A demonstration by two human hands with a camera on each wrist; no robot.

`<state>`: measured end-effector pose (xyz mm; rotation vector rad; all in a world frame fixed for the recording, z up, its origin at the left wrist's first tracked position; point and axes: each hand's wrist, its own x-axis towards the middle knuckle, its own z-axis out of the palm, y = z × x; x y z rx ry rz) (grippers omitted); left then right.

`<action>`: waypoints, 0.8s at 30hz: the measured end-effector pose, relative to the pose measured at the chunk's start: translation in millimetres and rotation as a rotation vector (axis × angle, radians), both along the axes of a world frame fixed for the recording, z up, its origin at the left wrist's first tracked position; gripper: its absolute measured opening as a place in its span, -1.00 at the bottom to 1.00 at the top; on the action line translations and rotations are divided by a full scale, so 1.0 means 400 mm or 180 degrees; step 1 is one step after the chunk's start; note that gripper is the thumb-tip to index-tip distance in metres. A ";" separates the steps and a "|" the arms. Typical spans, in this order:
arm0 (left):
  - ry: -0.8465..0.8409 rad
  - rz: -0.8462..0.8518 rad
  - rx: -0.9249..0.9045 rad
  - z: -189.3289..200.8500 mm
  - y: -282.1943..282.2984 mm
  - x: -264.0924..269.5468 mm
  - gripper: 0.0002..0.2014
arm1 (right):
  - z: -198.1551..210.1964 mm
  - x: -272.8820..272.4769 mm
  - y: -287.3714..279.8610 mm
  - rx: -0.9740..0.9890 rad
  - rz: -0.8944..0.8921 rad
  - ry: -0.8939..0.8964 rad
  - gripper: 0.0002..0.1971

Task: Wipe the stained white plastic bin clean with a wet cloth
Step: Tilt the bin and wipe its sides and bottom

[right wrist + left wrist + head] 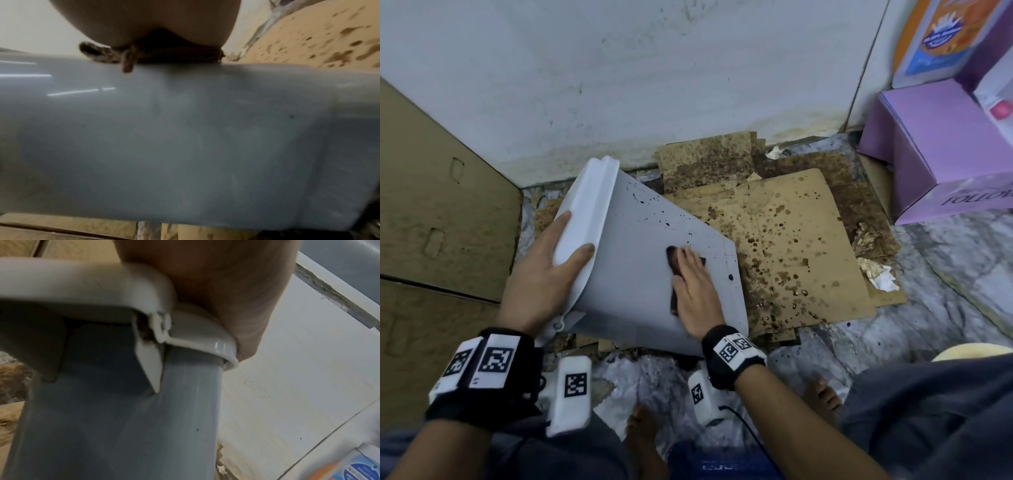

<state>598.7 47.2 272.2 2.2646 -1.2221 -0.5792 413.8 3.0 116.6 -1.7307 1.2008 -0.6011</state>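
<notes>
The white plastic bin (pixel 640 260) lies tipped on its side over stained cardboard, its lidded top toward the left and dark specks on its upper side. My left hand (pixel 544 274) grips the lid end, thumb on one side and fingers curled over the rim (pixel 205 344). My right hand (pixel 693 284) lies flat on the bin's side and presses a dark brown cloth (pixel 674 263) against it. From the right wrist, the cloth (pixel 156 53) peeks out under the palm on the glossy bin wall (pixel 185 129).
Stained cardboard sheets (pixel 791 246) cover the floor under and right of the bin. A white wall (pixel 619 85) stands behind, brown cardboard boxes (pixel 431 205) at left, a purple box (pixel 941 150) at right. Crumpled paper (pixel 876 270) lies near the cardboard edge. My bare feet (pixel 643 428) stand below.
</notes>
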 end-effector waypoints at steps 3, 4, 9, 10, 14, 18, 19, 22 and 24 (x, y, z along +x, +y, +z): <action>0.0058 0.0098 0.0037 0.002 -0.013 0.015 -0.43 | -0.007 -0.008 -0.016 -0.0052 0.0109 -0.0101 -0.51; 0.0097 0.0111 0.0036 0.002 -0.016 0.019 -0.43 | -0.020 -0.019 -0.019 -0.0032 0.0088 -0.0088 -0.51; 0.0228 0.0203 0.0037 0.000 -0.022 0.041 -0.43 | -0.113 -0.115 -0.012 0.0498 -0.0326 0.0313 -0.51; 0.0234 0.0209 0.0047 0.000 -0.022 0.041 -0.44 | -0.125 -0.133 -0.008 0.0632 -0.0397 0.0378 -0.51; 0.0185 0.0240 0.0072 0.005 -0.026 0.034 -0.43 | -0.131 -0.139 -0.010 0.0786 -0.0539 0.0448 -0.49; 0.0151 0.0253 0.0146 0.011 -0.036 0.034 -0.44 | -0.078 -0.083 0.002 0.0322 -0.0315 0.0230 -0.51; 0.0139 0.0245 0.0165 0.010 -0.037 0.038 -0.44 | -0.067 -0.073 0.009 0.0196 -0.0206 0.0154 -0.51; 0.0192 0.0214 0.0134 0.006 -0.036 0.045 -0.45 | -0.067 -0.071 0.016 0.0057 -0.0109 0.0013 -0.52; 0.0219 0.0191 0.0105 0.001 -0.034 0.051 -0.44 | -0.093 -0.090 0.013 0.0105 -0.0189 0.0082 -0.52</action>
